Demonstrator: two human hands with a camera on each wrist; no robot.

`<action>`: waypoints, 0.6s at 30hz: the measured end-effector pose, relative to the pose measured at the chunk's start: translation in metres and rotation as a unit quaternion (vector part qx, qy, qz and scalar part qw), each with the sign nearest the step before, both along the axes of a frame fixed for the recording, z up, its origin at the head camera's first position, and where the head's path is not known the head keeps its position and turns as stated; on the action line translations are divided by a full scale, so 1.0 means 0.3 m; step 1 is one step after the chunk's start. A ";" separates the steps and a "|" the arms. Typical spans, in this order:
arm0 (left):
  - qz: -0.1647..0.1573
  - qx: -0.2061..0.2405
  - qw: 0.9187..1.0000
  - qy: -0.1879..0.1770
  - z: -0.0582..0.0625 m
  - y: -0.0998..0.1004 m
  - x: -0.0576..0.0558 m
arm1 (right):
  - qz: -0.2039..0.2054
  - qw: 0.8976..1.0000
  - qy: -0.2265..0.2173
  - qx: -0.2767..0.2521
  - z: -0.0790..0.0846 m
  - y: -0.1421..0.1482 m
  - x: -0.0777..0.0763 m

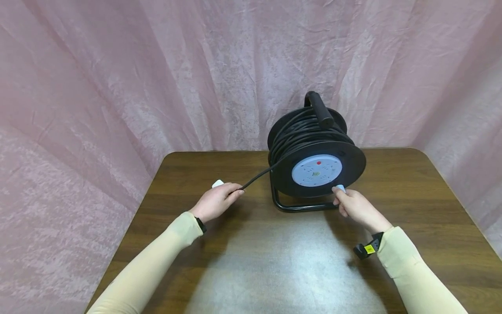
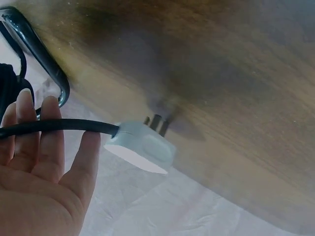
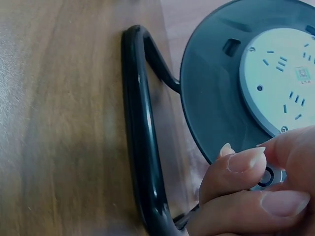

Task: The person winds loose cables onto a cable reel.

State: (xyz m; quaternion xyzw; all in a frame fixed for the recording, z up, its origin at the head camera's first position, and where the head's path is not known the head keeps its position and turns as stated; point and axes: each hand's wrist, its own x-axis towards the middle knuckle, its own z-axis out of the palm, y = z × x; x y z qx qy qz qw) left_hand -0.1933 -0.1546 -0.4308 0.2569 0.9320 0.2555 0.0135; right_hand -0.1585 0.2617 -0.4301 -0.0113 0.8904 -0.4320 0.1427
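Observation:
A black cable reel point(image 1: 282, 187) stands at the back of the table, with turns of black cable point(image 1: 302, 128) around its drum. Its pale face carries sockets point(image 1: 317, 170) and a red button. My left hand point(image 1: 217, 201), left of the reel, pinches the cable's free end, which runs taut to the drum. Beyond the little finger, a white three-pin plug point(image 2: 142, 146) hangs on that end, its pins over the table. My right hand point(image 1: 358, 209) grips the small pale knob point(image 1: 340, 188) at the lower edge of the reel's front disc; fingers hide most of it.
The reel's black tube stand point(image 3: 140, 123) rests on the brown wooden table point(image 1: 274, 261). A black carrying handle point(image 1: 319, 111) arches over the top. Behind and beside the table hangs a pink curtain point(image 1: 219, 74). A wrist camera point(image 1: 366, 248) sits under the right wrist.

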 end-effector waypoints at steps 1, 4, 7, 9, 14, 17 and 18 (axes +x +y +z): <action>0.001 0.000 1.000 -0.002 0.000 -0.001 0.001 | 0.000 1.000 -0.002 0.001 -0.004 -0.002 -0.001; 0.005 0.001 1.000 0.000 0.000 -0.005 0.003 | -0.001 1.000 -0.010 -0.002 -0.014 -0.010 -0.001; 0.009 0.005 1.000 0.000 0.002 -0.006 0.002 | 0.000 1.000 -0.018 -0.010 -0.022 -0.018 -0.002; 0.012 0.007 1.000 -0.002 0.002 -0.007 0.002 | 0.001 1.000 -0.022 -0.012 -0.027 -0.025 -0.002; 0.018 0.009 1.000 -0.014 0.003 -0.011 0.004 | 0.008 1.000 -0.022 -0.006 -0.038 -0.041 -0.004; 0.017 0.010 1.000 -0.014 0.004 -0.011 0.004 | 0.011 1.000 -0.023 -0.007 -0.044 -0.048 -0.004; 0.017 0.011 1.000 -0.014 0.003 -0.011 0.004 | 0.010 1.000 -0.025 -0.008 -0.046 -0.050 -0.004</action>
